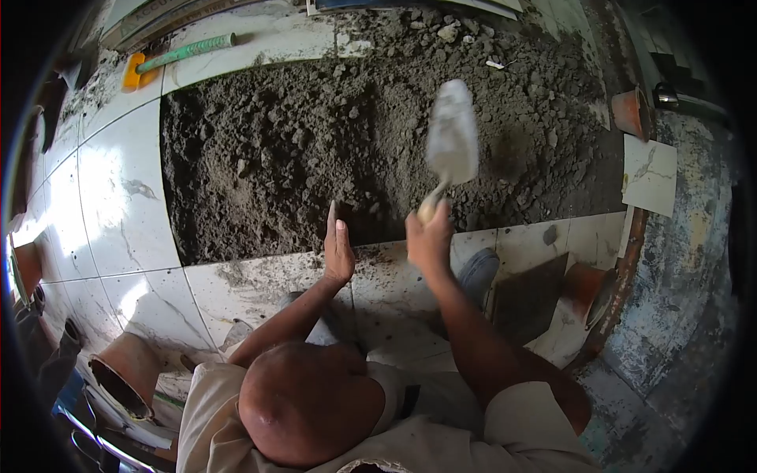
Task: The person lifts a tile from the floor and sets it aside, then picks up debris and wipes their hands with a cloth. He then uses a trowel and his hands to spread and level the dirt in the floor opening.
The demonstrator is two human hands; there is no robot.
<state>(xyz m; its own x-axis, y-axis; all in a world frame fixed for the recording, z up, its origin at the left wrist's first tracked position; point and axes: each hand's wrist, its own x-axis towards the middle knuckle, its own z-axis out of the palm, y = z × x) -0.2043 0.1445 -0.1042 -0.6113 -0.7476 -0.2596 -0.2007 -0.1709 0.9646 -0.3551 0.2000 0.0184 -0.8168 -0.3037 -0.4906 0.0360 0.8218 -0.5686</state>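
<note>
Steel trowel (453,135) juts above right hand's (430,236) grip.

Orange-headed mallet (132,72) with green handle: lies on the far left floor tiles, handle pointing right.

White marbled floor tiles (118,197): laid along the left and near sides, smeared with grey in places.

Loose tile offcut (650,175), white with grey veining: rests at the right, well apart from the laid tiles.

Terracotta pot (628,110): far right, just beyond the offcut.

Second terracotta pot (585,285): near right, beside a dark grey tile (530,299) lying flat.

Brown bucket (126,374): near left, tilted, its opening dark.

Stacked flat boards or boxes (150,17): far left edge, contents unclear.

Blue-grey stained wall surface (682,260): runs down the right side.
</note>
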